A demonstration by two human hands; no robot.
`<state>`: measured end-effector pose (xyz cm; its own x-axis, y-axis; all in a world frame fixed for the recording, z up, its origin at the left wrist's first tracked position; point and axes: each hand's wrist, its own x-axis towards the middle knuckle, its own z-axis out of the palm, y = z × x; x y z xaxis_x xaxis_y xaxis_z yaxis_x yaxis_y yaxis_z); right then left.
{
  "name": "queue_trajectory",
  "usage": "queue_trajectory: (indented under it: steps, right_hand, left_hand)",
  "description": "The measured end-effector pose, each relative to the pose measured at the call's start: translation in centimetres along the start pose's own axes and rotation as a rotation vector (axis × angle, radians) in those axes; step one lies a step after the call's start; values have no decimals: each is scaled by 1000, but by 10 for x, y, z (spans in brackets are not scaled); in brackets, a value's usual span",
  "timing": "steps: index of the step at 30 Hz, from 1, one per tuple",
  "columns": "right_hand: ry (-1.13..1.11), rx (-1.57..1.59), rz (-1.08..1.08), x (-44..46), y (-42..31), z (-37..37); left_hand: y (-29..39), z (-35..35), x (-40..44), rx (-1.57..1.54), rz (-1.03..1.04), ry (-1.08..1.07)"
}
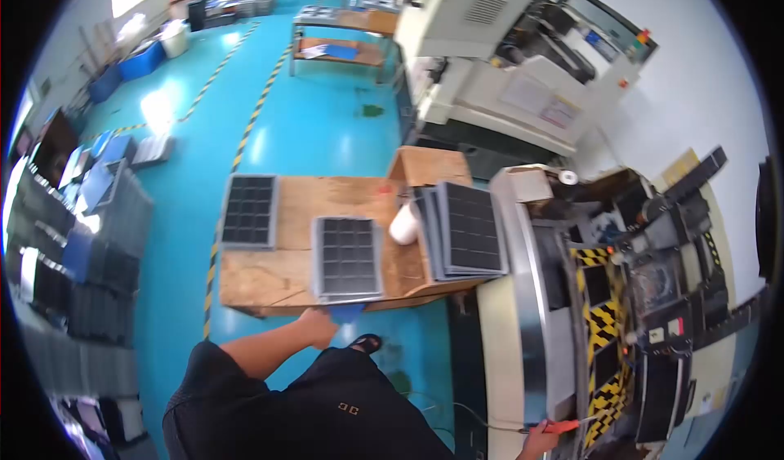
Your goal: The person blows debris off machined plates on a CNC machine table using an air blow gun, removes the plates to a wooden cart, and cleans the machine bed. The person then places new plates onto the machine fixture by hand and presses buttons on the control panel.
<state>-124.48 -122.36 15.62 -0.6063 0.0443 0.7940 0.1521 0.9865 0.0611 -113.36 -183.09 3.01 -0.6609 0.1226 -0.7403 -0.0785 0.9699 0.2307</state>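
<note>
My left hand (317,328) is closed at the front edge of the wooden table (294,288), on a blue flat piece (349,312). Just beyond it lies a grey divided tray (349,256) with dark compartments. At the lower right my right hand (537,444) grips an orange air blow gun (562,426). Its thin hose (474,411) trails left, and its nozzle points toward the machine's black-and-yellow striped panel (606,323).
Another divided tray (250,212) sits at the table's left end. Several dark trays (469,227) lean in a wooden box beside a white roll (404,225). A large machine (482,84) stands behind. Stacked grey crates (114,223) line the left side.
</note>
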Motion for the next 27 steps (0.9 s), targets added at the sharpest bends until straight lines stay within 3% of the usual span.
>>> queue_trajectory:
  steps: [1, 2, 3, 6, 7, 8, 9, 10, 14, 17, 18, 21, 25, 27]
  right_hand:
    - [337, -226, -304, -14, -15, -2]
    - [-314, -462, 73, -71, -13, 1]
    - [-494, -357, 244, -104, -10, 16]
    - [-1381, 432, 415, -196, -41, 10]
    - [-1729, 685, 570, -234, -52, 0]
    - [-2046, 822, 722, -273, -61, -8]
    - [-2282, 560, 559, -299, -92, -31]
    - [-2359, 705, 378, -345, -95, -41]
    - [-2394, 435, -81, -401, -179, -90]
    - [-2359, 340, -279, -413, -263, -103]
    - [-2341, 309, -336, -414, -297, -101]
    - [-2258, 164, -512, -417, -415, -95]
    - [-2115, 213, -869, -404, -594, -79]
    - [-2167, 306, -660, -391, -686, -115]
  left_hand:
    - [-18, 47, -6, -98, -114, -123]
    - [-37, 109, -21, -228, -103, -84]
    - [-51, 170, -39, -351, -94, -46]
    - [-70, 278, -93, -476, -46, -332]
    - [-82, 301, -113, -514, -9, -470]
    - [-94, 333, -120, -488, -27, -468]
    - [-106, 343, -138, -575, -96, -394]
    - [-119, 336, -165, -660, -167, -318]
    - [-192, 393, -177, -935, -401, 177]
    - [-243, 366, -221, -1058, -455, 217]
    - [-274, 385, -219, -1001, -308, 211]
    - [-333, 373, -277, -1146, -401, 433]
    - [-407, 390, -342, -1195, -576, 419]
    - [-441, 387, -368, -1306, -616, 427]
